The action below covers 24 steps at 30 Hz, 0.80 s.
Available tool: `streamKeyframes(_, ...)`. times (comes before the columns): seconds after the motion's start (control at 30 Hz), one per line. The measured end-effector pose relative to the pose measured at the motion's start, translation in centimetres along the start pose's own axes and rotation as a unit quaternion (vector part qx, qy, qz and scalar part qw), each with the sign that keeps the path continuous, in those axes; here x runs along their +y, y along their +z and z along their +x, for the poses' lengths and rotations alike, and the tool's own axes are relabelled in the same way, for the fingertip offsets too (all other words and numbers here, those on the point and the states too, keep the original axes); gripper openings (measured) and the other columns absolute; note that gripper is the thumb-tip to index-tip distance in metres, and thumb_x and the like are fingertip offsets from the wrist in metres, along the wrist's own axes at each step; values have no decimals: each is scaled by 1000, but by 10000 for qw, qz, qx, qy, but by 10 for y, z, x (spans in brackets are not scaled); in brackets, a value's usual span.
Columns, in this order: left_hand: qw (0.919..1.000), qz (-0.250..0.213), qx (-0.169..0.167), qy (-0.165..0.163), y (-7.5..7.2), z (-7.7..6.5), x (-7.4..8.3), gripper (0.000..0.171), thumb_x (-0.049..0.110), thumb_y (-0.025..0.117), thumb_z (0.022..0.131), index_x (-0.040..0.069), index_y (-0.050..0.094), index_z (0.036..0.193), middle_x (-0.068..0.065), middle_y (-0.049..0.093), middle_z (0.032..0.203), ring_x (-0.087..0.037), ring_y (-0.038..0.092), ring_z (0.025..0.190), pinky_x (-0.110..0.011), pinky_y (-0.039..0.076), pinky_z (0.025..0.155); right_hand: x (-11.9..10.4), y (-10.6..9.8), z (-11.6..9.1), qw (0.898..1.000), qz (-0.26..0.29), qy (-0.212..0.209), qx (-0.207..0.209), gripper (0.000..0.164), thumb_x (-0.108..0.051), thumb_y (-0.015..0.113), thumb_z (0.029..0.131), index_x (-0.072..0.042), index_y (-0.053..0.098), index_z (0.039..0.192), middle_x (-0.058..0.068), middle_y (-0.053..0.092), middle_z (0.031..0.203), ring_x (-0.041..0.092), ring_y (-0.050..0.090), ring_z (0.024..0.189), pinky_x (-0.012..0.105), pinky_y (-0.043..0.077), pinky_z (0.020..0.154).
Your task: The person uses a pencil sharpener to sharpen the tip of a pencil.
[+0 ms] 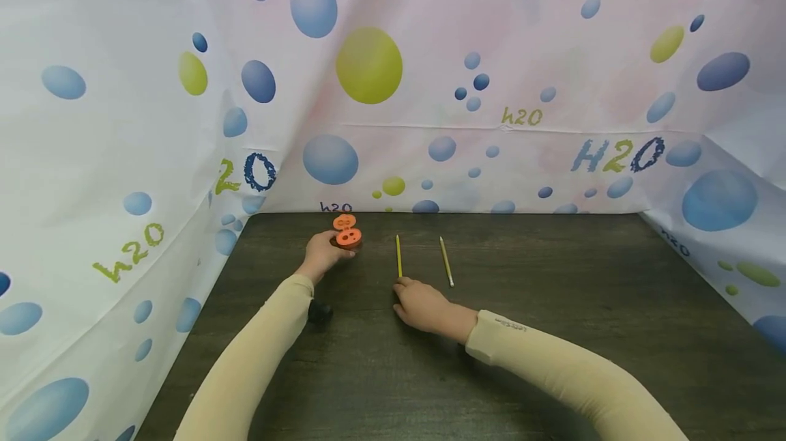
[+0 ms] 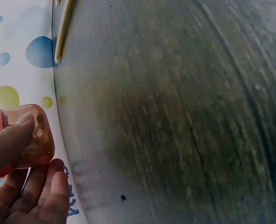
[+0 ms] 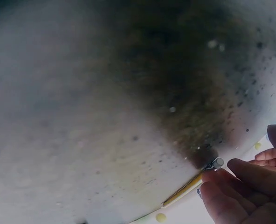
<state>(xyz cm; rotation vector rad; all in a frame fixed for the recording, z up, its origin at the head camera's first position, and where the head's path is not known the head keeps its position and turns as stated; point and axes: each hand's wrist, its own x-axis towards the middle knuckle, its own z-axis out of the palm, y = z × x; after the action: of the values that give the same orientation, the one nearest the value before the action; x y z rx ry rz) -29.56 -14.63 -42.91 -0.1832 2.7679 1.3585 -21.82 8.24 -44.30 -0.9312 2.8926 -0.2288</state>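
Note:
At the back of the table, my left hand (image 1: 322, 257) holds a small orange pencil sharpener (image 1: 348, 237) with its lid flipped up. In the left wrist view, thumb and fingers grip the sharpener's clear orange body (image 2: 44, 140), with bits visible inside. My right hand (image 1: 424, 304) rests low over the table, its fingertips pinching the near end of a yellow pencil (image 1: 398, 257); that end is hidden. To the right lies a second yellow pencil (image 1: 446, 263) with a white eraser. The right wrist view shows this second pencil (image 3: 182, 192) beside the fingers.
A dark wooden table (image 1: 552, 291) lies under both hands. White cloth (image 1: 430, 52) with blue and green dots rises behind the table and along its sides. Near the left cuff is a small black object (image 1: 320, 312).

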Motion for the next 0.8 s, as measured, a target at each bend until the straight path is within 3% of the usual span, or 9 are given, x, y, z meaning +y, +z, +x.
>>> streamKeyframes(0.37,9993,356,-56,-29,-2,6,-8,62,7,77,89,-6,53,144,-27,53,150,-44,48,140,-57,41,120,-2,-3,1,9997,36,150,-182,44,-20,63,102,7,59,138,23,56,148,36,61,132,46,56,107)
streamKeyframes(0.8,9994,305,-76,-145,1,8,-10,59,5,78,88,-6,56,142,-27,54,148,-43,49,138,-57,41,120,-1,-3,1,9994,53,193,-265,45,-21,62,103,6,59,139,22,55,150,35,60,135,45,55,108)
